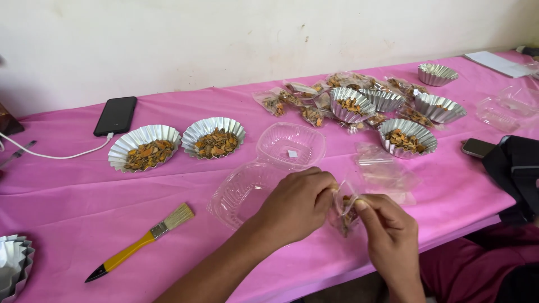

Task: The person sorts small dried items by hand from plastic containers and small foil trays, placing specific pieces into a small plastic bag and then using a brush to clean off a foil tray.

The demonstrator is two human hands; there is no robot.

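Observation:
A small clear plastic bag (347, 212) with orange-brown dried pieces inside is pinched between both of my hands above the pink table's front edge. My left hand (297, 203) grips the bag's top from the left, and my right hand (387, 230) holds it from the right. Just behind my left hand lies an open clear clamshell container (269, 168) with a small white square in its upper half. Empty clear bags (384, 171) lie flat behind my right hand.
Two fluted foil cups (145, 147) (214, 137) of dried pieces sit left of centre. More foil cups (406, 136) and filled bags (303, 104) crowd the back right. A yellow-handled brush (140, 241), charging phone (115, 115), stacked foil cups (14, 264), black bag (516, 168).

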